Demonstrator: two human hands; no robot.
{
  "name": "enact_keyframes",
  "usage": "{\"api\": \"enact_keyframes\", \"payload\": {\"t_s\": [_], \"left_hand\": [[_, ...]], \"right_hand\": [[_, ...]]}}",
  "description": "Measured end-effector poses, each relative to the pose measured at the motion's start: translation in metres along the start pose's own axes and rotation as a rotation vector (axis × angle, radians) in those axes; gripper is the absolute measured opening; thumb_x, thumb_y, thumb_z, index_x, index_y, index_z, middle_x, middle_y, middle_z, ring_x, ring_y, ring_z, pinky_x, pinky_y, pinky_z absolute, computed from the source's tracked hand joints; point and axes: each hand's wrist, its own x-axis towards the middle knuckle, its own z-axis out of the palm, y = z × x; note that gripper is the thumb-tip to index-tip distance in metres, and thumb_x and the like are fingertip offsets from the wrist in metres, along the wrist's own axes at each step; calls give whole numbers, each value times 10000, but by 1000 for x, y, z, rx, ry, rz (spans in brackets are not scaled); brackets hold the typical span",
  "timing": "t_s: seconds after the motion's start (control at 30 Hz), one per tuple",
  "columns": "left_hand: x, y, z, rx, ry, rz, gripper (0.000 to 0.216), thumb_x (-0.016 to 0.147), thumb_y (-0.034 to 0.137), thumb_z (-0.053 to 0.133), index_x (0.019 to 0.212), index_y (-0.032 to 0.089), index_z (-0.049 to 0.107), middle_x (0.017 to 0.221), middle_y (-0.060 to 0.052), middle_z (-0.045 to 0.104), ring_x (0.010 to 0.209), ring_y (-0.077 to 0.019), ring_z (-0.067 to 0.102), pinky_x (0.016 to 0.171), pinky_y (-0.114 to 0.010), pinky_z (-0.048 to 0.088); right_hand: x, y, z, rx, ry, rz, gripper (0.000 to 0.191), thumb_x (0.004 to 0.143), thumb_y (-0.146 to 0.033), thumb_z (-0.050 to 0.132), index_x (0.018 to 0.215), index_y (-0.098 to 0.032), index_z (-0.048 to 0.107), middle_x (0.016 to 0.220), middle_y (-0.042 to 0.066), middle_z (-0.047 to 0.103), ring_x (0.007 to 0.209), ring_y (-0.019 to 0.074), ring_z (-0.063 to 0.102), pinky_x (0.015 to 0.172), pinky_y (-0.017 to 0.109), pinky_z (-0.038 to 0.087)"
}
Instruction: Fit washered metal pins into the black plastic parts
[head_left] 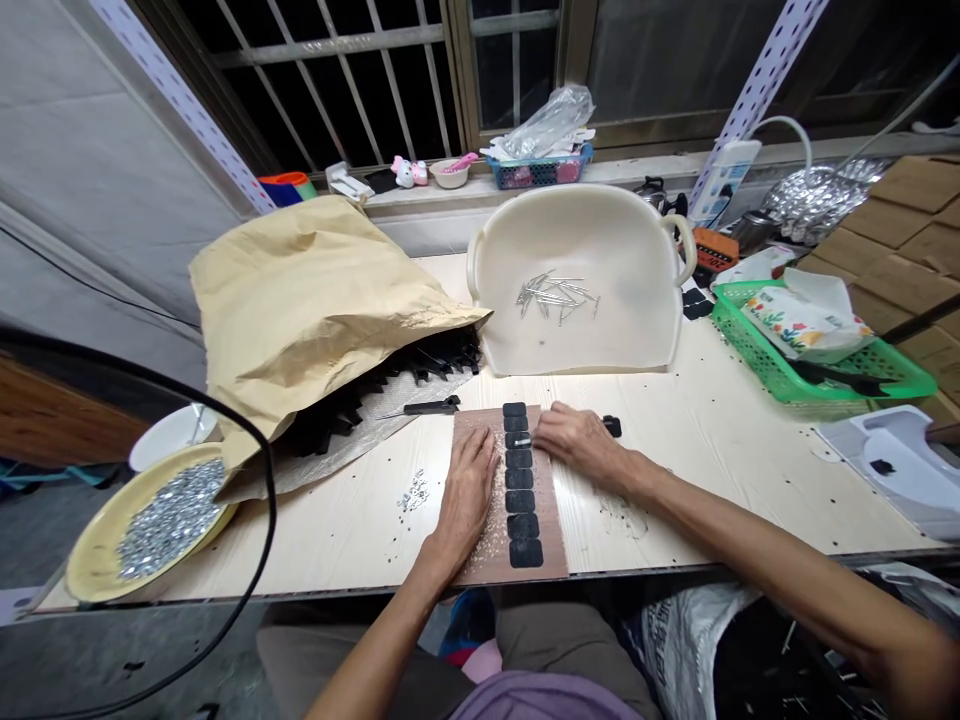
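Note:
My left hand (pixel 471 480) lies flat on a brown board (pixel 551 520), fingers stretched out along the left side of a column of several black rounded pads (pixel 519 478). From the right, my right hand (pixel 574 437) reaches to the upper part of the column, its fingers pinched together. At their tips a small silvery metal piece (pixel 522 442) shows over one pad; its exact kind is too small to make out. Pale crumbs are scattered on the board beside my left hand. One more black pad (pixel 613 427) lies just beyond my right hand.
Left, a paper sack (pixel 315 290) spills black parts beside a black-handled tool (pixel 431 406). A yellow bowl (pixel 94 565) holds small metal bits; more bits (pixel 413 490) lie on the table. A white scoop-shaped tub (pixel 577 350) holds thin metal rods. A green basket (pixel 810 385) stands right.

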Motion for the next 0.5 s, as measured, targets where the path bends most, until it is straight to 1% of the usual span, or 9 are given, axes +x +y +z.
{"api": "enact_keyframes", "payload": {"t_s": [0.07,0.1,0.13,0.2,0.27,0.33,0.43,0.47,0.5], "left_hand": [[-1,-2,2,1,2,-3,366,936,271,371,1245,163,534,1294,-116,529,1251,-249,414,1046,-464,365],[-1,-2,2,1,3,-6,366,937,269,367,1242,158,536,1292,-118,531,1250,-246,416,1049,-458,365],[-1,-3,2,2,2,-9,368,938,268,363,1241,152,537,1292,-121,531,1250,-244,417,1052,-455,363],[-1,-3,2,7,1,-16,372,940,266,357,1246,149,534,1299,-124,525,1254,-244,413,1055,-457,358],[-1,-3,2,4,6,-20,374,940,263,354,1253,159,530,1305,-119,521,1260,-244,410,1056,-463,356],[-2,-3,2,-3,8,-21,373,939,263,357,1258,170,528,1308,-112,521,1262,-242,411,1056,-464,355],[-2,-3,2,-7,4,-28,374,937,264,363,1260,170,526,1309,-112,521,1256,-242,419,1055,-465,357],[-1,-3,2,-6,5,-31,373,937,263,364,1259,170,528,1308,-113,523,1253,-243,421,1054,-466,358],[-1,-2,2,-6,6,-34,373,937,262,365,1258,170,530,1307,-115,524,1252,-244,423,1053,-466,359]], "right_hand": [[-5,-5,-3,26,-52,-80,318,966,-334,364,866,-207,638,819,25,598,781,147,473,532,234,339],[-5,-5,-4,39,-61,-91,309,963,-334,373,868,-209,638,825,23,600,786,146,473,532,233,343],[-3,-4,-4,48,-52,-76,293,958,-339,389,878,-208,639,839,23,602,791,145,474,537,233,351],[1,2,-3,44,12,17,272,947,-347,416,902,-197,638,866,30,606,792,148,477,540,234,366],[2,4,1,29,55,84,282,952,-332,404,899,-187,640,847,38,606,780,152,478,532,236,372],[-3,0,5,39,17,29,328,970,-289,350,860,-196,645,783,29,600,751,149,477,513,232,368],[-8,-7,5,96,-111,-152,371,979,-273,313,826,-223,648,743,13,601,726,140,475,508,232,373],[-7,-6,4,103,-117,-156,364,977,-289,322,829,-227,649,754,14,607,732,142,479,514,236,379],[-5,-3,3,101,-96,-120,348,973,-310,339,840,-227,650,777,18,613,744,146,484,525,242,386]]}}
